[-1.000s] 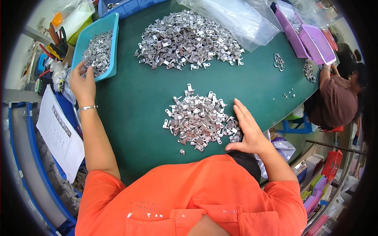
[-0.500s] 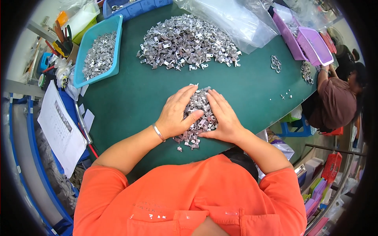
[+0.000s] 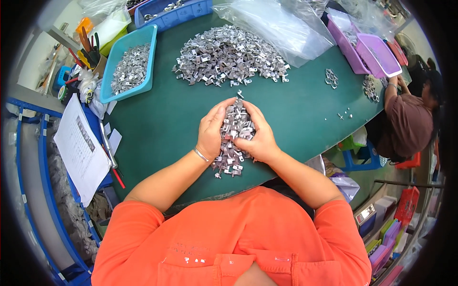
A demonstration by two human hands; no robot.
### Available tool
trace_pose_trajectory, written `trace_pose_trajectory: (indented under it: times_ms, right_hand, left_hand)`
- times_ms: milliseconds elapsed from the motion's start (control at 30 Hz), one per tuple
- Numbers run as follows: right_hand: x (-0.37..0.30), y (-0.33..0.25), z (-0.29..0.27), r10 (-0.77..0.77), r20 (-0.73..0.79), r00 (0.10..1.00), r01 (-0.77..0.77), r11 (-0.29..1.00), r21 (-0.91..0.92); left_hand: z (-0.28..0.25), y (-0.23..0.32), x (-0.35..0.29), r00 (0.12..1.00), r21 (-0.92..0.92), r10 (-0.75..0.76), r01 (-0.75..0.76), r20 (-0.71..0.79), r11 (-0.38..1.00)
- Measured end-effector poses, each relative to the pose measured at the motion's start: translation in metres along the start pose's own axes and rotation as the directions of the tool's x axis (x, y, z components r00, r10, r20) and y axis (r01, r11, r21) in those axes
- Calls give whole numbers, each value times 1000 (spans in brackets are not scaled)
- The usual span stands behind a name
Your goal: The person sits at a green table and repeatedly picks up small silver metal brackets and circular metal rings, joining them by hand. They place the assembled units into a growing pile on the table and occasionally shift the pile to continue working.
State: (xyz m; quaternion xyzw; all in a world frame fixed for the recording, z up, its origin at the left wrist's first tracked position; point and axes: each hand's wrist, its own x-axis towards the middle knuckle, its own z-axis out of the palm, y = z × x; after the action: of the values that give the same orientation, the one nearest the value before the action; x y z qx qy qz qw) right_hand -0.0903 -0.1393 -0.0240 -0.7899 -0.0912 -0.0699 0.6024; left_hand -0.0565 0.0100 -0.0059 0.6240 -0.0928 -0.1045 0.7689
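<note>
I have two bare hands, left hand (image 3: pixel 210 134) and right hand (image 3: pixel 262 139), fingers loosely curved, not clenched, around one near pile of small silvery metal brackets (image 3: pixel 237 127) on the green table (image 3: pixel 176 119); gathering seems the step in hand, and the next move would call for even pressure from both sides. Beyond sit one larger silvery bracket pile (image 3: pixel 229 56), one teal plastic basket (image 3: pixel 151 62) to its left and two purple plastic baskets (image 3: pixel 350 55) to its right; the brackets are too many to count.
</note>
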Motion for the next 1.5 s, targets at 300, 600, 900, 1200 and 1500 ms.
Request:
trace_pose_trajectory:
  times_ms: [300, 600, 900, 1200, 1500]
  right_hand:
    - [19, -8, 30, 268, -134, 954, -120, 752, 648]
    - [26, -34, 38, 308, -309, 899, 1, 707, 707]
    - [-17, -50, -33, 402, -400, 824, 88, 606, 790]
    - [-146, -51, -120, 531, -636, 560, 123, 706, 698]
    - [-169, 96, -126, 725, -444, 526, -293, 645, 705]
  left_hand:
    - [13, -1, 8, 961, -563, -205, 66, -187, 824]
    - [46, 24, 7, 910, -514, -136, -94, -392, 852]
    - [129, 32, -14, 951, -462, -152, 11, -268, 887]
    - [250, -30, -84, 939, -480, -343, 316, 34, 818]
    - [242, -147, -71, 675, -280, -720, 668, -165, 690]
